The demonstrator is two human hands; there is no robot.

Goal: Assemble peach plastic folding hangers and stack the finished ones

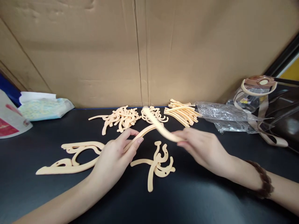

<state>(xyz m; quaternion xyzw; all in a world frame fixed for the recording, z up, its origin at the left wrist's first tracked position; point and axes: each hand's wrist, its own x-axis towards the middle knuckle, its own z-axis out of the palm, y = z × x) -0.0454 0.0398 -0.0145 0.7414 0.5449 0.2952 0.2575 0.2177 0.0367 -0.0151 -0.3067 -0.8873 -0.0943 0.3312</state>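
My left hand [119, 149] pinches a curved beige plastic hanger arm [145, 130] between thumb and fingers. My right hand [198, 144] grips another curved beige hanger arm [169, 134], tilted up to the left and blurred by motion. The two arms overlap in view near their ends; whether they touch or are joined I cannot tell. Below them on the table lies a small group of loose hanger parts [153, 169], with curved arms and hooks crossing. Left of my left hand rests what looks like a folded hanger [77, 169], partly hidden behind that hand.
Along the back of the black table [198, 199] are piles of arm pieces [126, 118], hooks [162, 116] and straight strips [183, 112]. Clear plastic bags [224, 115] and a strapped bottle [253, 95] stand right. A tissue pack [46, 107] and white cup [11, 116] are left.
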